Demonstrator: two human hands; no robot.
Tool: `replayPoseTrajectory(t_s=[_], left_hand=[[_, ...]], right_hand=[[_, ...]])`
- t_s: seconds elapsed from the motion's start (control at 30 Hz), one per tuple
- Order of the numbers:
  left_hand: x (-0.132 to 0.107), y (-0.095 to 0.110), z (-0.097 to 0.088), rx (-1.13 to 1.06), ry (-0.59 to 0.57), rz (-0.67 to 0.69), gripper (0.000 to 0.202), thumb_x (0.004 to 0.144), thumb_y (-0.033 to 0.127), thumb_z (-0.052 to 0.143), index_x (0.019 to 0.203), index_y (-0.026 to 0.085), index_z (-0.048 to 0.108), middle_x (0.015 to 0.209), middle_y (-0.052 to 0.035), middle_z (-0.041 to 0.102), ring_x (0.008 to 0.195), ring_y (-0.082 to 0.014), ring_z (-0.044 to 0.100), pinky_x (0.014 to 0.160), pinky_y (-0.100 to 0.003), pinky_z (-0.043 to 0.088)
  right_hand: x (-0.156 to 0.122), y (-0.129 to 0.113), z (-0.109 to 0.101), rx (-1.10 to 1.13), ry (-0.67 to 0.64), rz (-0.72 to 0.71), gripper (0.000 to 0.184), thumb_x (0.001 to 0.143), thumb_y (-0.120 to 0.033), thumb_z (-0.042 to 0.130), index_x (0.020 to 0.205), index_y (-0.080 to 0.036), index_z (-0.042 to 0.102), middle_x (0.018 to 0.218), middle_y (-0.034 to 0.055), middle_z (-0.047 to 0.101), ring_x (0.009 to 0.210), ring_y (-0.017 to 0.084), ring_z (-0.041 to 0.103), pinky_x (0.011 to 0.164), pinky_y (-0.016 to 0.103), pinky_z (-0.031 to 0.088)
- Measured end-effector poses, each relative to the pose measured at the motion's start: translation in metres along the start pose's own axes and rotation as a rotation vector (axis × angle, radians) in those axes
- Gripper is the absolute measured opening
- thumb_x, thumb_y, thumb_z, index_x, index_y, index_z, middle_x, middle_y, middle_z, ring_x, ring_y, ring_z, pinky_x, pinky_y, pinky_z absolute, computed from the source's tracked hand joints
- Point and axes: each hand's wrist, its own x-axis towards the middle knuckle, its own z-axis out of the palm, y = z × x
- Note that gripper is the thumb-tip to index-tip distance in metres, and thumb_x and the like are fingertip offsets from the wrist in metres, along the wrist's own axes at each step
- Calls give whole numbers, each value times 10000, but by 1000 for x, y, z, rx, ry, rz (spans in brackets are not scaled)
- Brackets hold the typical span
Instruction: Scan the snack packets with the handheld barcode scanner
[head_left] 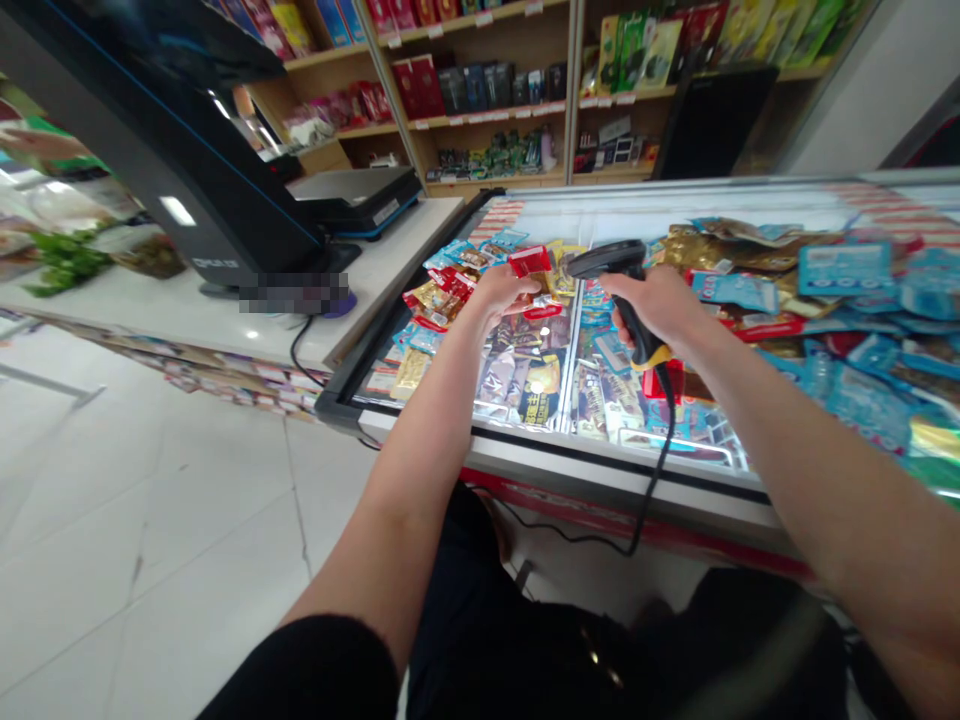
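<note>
Holding barcode scanner (pixel 636 325) | seemingly red packet (pixel 529 262) | hands (pixel 495 298) (pixel 652 312) over freezer rim (pixel 570 455)

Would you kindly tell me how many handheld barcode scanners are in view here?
1: a black handheld barcode scanner, gripped in the right hand above the display freezer. Others could be hidden out of view.

Hardly anything legible. Monitor stand (pixel 214 264): small pale logo, maybe "QPOS", unsure. Black packet (pixel 536 395) in the freezer: large yellow Chinese characters, can't make them out. Red packet (pixel 529 262) in the left hand (pixel 495 297): print unreadable. Scale label (pixel 386 211) and shelf price tags (pixel 484 18): too small. Pixelated patch (pixel 292 292) on the counter (pixel 187 312) hides any text there.
</note>
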Motion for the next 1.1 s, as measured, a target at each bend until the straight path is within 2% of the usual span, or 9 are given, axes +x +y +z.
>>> replayPoseTrajectory(t_s=[0.2, 0.4, 0.73, 1.1], left_hand=[[8, -5, 0, -98, 51, 14, 331, 579, 227, 839, 817, 185, 613, 712, 12, 672, 764, -145, 673, 854, -337, 562], [10, -7, 4, -143, 77, 84, 398, 601, 226, 834, 931, 192, 614, 791, 11, 695, 790, -145, 690, 844, -340, 582], [9, -8, 8, -105, 60, 123, 372, 650, 208, 765, 991, 213, 618, 832, 12, 693, 783, -131, 676, 853, -339, 570], [2, -3, 10, -65, 72, 89, 397, 675, 215, 763, 1040, 224, 609, 867, -12, 714, 815, -164, 695, 857, -360, 546]], right_hand=[[-1, 0, 3, -20, -60, 22, 293, 795, -391, 701, 644, -199, 538, 454, 37, 551, 362, 154, 493, 357, 272, 375], [-3, 2, 3, -53, -113, -12, 334, 814, -400, 694, 616, -201, 514, 447, 38, 541, 347, 147, 476, 358, 280, 389], [-3, 0, -2, -105, -164, -63, 342, 823, -401, 682, 602, -190, 531, 473, 54, 559, 372, 143, 489, 386, 278, 399], [-7, -4, -4, -150, -179, -71, 352, 831, -369, 657, 562, -182, 529, 472, 61, 546, 389, 140, 498, 408, 280, 419]])
